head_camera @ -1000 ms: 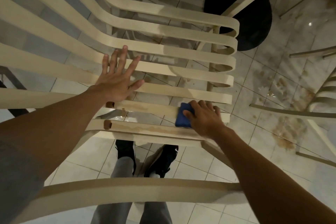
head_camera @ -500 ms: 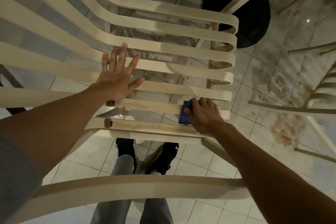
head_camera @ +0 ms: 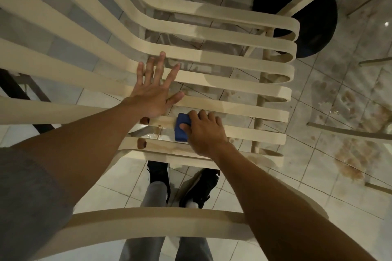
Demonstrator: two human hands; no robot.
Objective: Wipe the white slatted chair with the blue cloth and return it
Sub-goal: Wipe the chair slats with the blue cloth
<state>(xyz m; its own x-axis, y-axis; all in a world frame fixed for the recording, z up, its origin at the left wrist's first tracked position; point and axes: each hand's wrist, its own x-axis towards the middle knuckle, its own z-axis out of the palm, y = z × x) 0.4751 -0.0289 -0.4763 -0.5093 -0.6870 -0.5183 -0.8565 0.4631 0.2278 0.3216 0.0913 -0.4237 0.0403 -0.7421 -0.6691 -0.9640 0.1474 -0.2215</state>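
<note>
White slatted plastic chair, seat wipe under way, blue folded cloth on a slat near the seat's front edge.
Right hand lies over the cloth with fingers curled down and the thumb pinching its near side, pressing it to the slat; the cloth's left end shows beyond the thumb. Left hand is flat with fingers straight and spread. It holds nothing and is braced on slats just behind and to the left, near the cloth but apart from it. Slats run left-to-right across the body, so a stroke would likely follow that long axis. Brown smears on the front slat sit just bodyward of the cloth. Judgement: the right hand is nearer and needs a small pull toward the body, then a sideways pass. Return step not yet due.
</note>
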